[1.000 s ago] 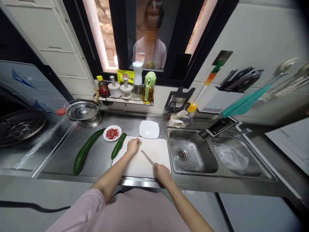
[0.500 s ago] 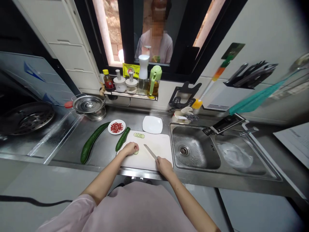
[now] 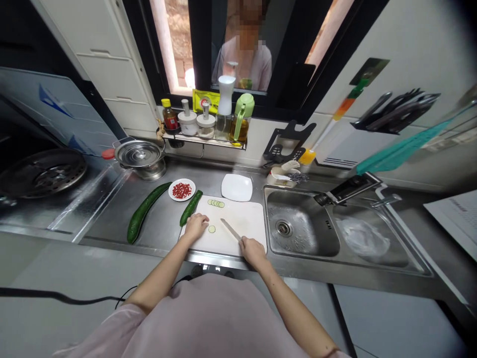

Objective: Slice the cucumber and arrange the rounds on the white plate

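Note:
My right hand (image 3: 254, 249) is closed around the handle of a knife (image 3: 231, 230), its blade slanting up and left above the white cutting board (image 3: 242, 215). Over the board's left side, my left hand (image 3: 197, 226) has its fingers loosely stretched, holding nothing that I can see. One round cucumber slice (image 3: 212, 229) lies just right of those fingertips, apart from them. An overlapping row of cucumber slices (image 3: 216, 203) rests near the board's far edge. Beyond my left hand, a shorter piece of cucumber (image 3: 191, 208) lies along the board's left edge.
A long whole cucumber (image 3: 146, 211) lies on the steel counter at left, near a small plate of chopped red pieces (image 3: 182, 190). Behind the board sits a white dish (image 3: 237, 187). The sink (image 3: 303, 228) is at right, a lidded steel pot (image 3: 141, 158) at back left.
My left hand has moved slightly left, off the single cucumber slice, and its fingers have loosened. The right hand keeps the knife in nearly the same place. The view has shifted a little.

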Action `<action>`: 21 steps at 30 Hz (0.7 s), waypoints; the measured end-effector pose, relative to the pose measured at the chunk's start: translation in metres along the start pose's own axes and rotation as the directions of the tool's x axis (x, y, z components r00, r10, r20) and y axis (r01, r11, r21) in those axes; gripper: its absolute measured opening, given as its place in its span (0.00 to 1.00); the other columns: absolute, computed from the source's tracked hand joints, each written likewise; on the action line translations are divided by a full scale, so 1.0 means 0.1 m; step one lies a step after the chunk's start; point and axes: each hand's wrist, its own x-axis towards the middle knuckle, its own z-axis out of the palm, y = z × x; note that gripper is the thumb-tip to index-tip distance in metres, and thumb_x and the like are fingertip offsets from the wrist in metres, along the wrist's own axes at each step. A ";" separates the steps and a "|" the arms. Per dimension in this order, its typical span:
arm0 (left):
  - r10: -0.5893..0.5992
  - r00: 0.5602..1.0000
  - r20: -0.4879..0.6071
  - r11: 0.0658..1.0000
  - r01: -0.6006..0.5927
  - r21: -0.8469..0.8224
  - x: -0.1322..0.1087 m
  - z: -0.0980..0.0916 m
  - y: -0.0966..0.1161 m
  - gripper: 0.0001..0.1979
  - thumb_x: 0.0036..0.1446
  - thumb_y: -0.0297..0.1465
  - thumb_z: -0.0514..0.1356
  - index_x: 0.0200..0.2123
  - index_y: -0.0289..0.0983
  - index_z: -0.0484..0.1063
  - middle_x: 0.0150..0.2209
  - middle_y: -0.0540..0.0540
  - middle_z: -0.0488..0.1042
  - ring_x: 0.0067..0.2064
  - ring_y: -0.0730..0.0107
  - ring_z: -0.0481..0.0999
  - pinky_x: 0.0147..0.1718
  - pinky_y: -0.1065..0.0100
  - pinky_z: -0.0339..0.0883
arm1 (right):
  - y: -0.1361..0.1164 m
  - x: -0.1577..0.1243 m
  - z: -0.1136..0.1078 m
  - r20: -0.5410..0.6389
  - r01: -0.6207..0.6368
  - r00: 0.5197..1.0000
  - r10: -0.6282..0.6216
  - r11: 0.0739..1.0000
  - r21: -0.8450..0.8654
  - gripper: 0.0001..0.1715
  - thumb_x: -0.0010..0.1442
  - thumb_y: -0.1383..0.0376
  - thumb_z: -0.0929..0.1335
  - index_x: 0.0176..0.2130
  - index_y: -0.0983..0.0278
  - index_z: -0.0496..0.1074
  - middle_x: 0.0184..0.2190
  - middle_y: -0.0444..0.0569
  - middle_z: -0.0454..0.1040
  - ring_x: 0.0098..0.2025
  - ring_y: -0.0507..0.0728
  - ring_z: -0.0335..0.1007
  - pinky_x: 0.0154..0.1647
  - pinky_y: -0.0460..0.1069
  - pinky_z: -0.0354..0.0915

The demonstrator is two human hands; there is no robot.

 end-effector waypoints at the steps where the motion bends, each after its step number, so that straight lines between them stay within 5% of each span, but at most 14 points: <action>1: -0.008 1.000 0.005 1.000 0.008 -0.001 -0.04 0.01 -0.02 0.11 0.57 0.36 0.58 0.43 0.43 0.76 0.44 0.44 0.74 0.51 0.57 0.69 0.50 0.60 0.57 | -0.02 -0.01 0.01 0.000 0.020 1.000 -0.020 1.000 -0.004 0.20 0.69 0.60 0.55 0.47 0.64 0.70 0.40 0.56 0.77 0.45 0.59 0.74 0.42 0.49 0.61; 7: -0.012 1.000 0.015 1.000 0.013 -0.022 -0.16 0.09 0.01 0.17 0.53 0.43 0.62 0.45 0.44 0.75 0.46 0.44 0.73 0.52 0.55 0.67 0.50 0.59 0.55 | -0.19 -0.04 0.04 0.018 0.112 0.994 -0.111 0.993 -0.044 0.20 0.68 0.62 0.55 0.47 0.64 0.70 0.39 0.57 0.77 0.44 0.59 0.74 0.41 0.50 0.62; 21: 0.007 0.999 0.031 0.999 -0.006 -0.037 -0.17 0.14 0.01 0.14 0.54 0.39 0.62 0.44 0.47 0.76 0.45 0.46 0.70 0.51 0.57 0.66 0.50 0.59 0.55 | -0.21 -0.06 0.01 0.045 0.139 0.990 -0.136 0.987 -0.081 0.20 0.67 0.64 0.55 0.47 0.65 0.71 0.40 0.59 0.77 0.44 0.61 0.74 0.41 0.51 0.63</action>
